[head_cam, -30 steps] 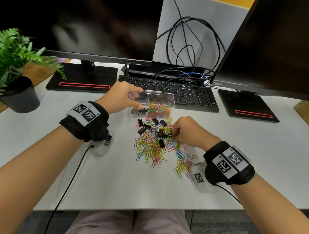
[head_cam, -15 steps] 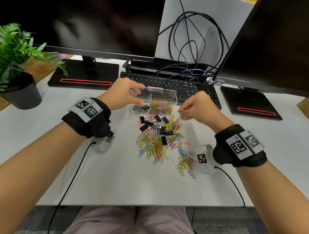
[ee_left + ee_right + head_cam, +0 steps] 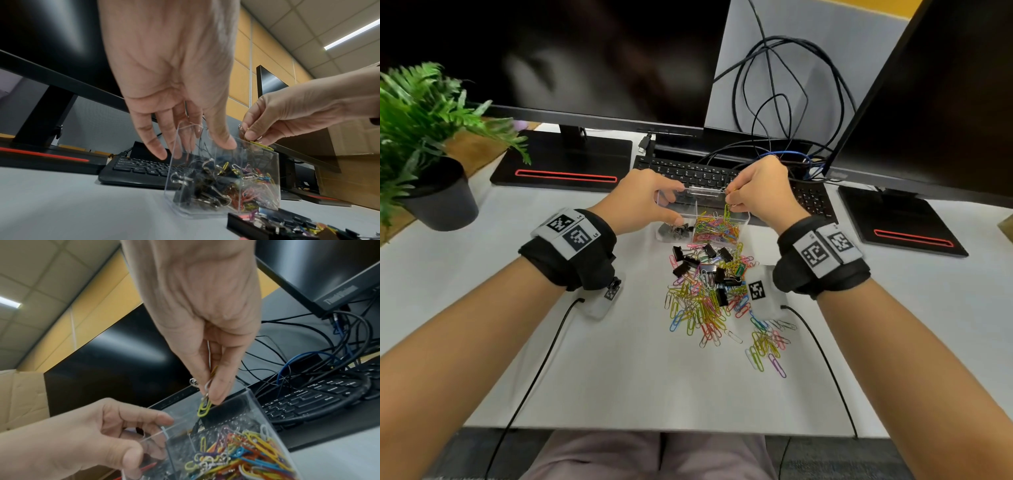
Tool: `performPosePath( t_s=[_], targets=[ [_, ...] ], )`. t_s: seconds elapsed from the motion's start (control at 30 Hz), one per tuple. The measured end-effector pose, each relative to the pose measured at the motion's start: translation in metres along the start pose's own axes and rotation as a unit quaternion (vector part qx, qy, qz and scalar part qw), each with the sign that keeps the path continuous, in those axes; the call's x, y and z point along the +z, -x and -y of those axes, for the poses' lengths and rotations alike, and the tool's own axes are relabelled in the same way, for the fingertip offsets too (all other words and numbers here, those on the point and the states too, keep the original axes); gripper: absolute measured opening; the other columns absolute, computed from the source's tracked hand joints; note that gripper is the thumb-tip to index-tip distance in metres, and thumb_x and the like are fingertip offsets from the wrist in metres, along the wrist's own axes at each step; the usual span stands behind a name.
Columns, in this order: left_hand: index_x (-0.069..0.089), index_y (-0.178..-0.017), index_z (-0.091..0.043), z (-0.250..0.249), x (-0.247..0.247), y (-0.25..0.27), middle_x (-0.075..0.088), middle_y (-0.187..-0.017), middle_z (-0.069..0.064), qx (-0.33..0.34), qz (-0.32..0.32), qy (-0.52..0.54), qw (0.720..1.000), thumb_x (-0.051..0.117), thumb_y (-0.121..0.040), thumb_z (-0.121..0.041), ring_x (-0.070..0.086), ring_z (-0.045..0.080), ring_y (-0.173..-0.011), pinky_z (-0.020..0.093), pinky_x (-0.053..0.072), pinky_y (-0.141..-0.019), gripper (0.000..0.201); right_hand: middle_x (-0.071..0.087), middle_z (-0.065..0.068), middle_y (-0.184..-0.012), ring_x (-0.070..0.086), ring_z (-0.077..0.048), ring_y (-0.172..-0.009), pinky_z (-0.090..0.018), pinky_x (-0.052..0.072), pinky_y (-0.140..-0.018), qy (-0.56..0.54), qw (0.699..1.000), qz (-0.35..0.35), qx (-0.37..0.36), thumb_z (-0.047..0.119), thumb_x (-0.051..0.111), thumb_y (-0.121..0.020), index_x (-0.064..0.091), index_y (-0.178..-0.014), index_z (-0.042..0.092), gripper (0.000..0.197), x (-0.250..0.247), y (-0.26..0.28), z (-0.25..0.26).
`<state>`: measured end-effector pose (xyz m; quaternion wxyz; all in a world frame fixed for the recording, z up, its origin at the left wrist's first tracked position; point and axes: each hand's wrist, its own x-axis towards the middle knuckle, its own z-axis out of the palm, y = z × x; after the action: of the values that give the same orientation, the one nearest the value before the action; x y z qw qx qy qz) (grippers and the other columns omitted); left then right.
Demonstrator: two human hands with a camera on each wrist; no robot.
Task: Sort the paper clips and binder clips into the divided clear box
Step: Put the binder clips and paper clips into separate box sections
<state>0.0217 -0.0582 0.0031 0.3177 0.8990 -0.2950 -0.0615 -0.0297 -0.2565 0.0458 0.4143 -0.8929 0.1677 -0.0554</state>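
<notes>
A clear divided box (image 3: 743, 219) stands on the desk in front of the keyboard. Its left compartment holds black binder clips (image 3: 675, 231) and its right one holds coloured paper clips (image 3: 717, 231). My left hand (image 3: 679, 204) grips the box's left end, thumb on the near wall and fingers on the far side (image 3: 224, 183). My right hand (image 3: 729, 198) pinches a yellow paper clip (image 3: 204, 407) and a silver one, hanging just above the right compartment. A mixed pile of paper clips and binder clips (image 3: 709, 291) lies on the desk near the box.
A black keyboard (image 3: 688, 173) lies right behind the box, with tangled cables (image 3: 774, 102) above it. Two dark monitors stand behind on red-striped bases (image 3: 565, 164). A potted plant (image 3: 438, 195) stands at the far left. The desk's front edge (image 3: 654, 430) is near my lap.
My right hand picked paper clips from the pile, lifted, and moved back and left until it is over the box's right compartment. My left hand stayed on the box.
</notes>
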Motion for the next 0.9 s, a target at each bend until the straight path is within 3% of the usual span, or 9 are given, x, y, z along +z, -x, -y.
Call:
performPosePath(
  t_s=[0.13,0.27,0.4,0.57,0.73,0.9],
  targets=[
    [0.056,-0.133,-0.018,0.000,0.001,0.000,0.068,-0.109,0.000,-0.002,0.000,0.001,1.000,0.079,-0.075,-0.031,0.060,0.013,-0.096,0.030,0.049,-0.089,0.064,0.070,-0.014,-0.078,0.069,-0.030,-0.080,-0.042,0.059,-0.077,0.063,0.997,-0.019,-0.042,-0.002,0.077,-0.071,0.070,-0.065,0.006,0.012,0.003,-0.003,-0.004],
    [0.056,-0.133,-0.018,0.000,0.000,0.000,0.068,-0.109,0.000,-0.006,0.001,0.008,1.000,0.079,-0.074,-0.031,0.060,0.013,-0.098,0.030,0.048,-0.091,0.064,0.071,-0.016,-0.083,0.070,-0.030,-0.080,-0.040,0.058,-0.080,0.087,0.996,-0.007,-0.037,0.003,0.078,-0.073,0.072,-0.069,0.006,0.008,0.003,0.000,-0.005],
    [0.055,-0.134,-0.018,-0.001,0.000,0.001,0.067,-0.110,0.000,-0.007,0.003,0.010,1.000,0.079,-0.075,-0.030,0.060,0.014,-0.100,0.031,0.048,-0.091,0.065,0.070,-0.007,-0.071,0.069,-0.024,-0.076,-0.037,0.058,-0.080,0.106,0.993,-0.002,-0.053,0.009,0.077,-0.075,0.070,-0.064,0.012,0.014,-0.004,0.004,-0.003],
    [0.056,-0.133,-0.017,-0.001,-0.001,0.002,0.067,-0.110,0.000,-0.007,0.003,0.015,1.000,0.079,-0.074,-0.030,0.061,0.015,-0.100,0.032,0.049,-0.092,0.065,0.068,-0.009,-0.066,0.066,-0.019,-0.057,-0.034,0.061,-0.063,0.100,0.994,-0.016,-0.046,0.005,0.071,-0.078,0.072,-0.068,0.008,0.011,-0.014,0.011,-0.004],
    [0.056,-0.133,-0.017,-0.001,0.000,0.002,0.067,-0.109,0.000,-0.007,0.003,0.018,1.000,0.079,-0.074,-0.029,0.061,0.016,-0.101,0.034,0.048,-0.094,0.064,0.071,-0.013,-0.077,0.070,-0.026,-0.067,-0.028,0.056,-0.053,0.162,0.973,0.162,-0.034,0.003,0.072,-0.078,0.073,-0.077,0.005,0.003,-0.015,0.036,-0.007],
    [0.055,-0.133,-0.017,-0.001,0.000,0.002,0.067,-0.110,0.000,-0.008,0.004,0.015,1.000,0.079,-0.074,-0.030,0.061,0.016,-0.103,0.034,0.048,-0.095,0.065,0.059,0.004,-0.075,0.061,-0.019,-0.060,-0.026,0.048,-0.046,0.247,0.935,0.242,-0.082,0.015,0.081,-0.073,0.070,-0.096,0.009,0.026,0.005,0.049,-0.025]
  ],
)
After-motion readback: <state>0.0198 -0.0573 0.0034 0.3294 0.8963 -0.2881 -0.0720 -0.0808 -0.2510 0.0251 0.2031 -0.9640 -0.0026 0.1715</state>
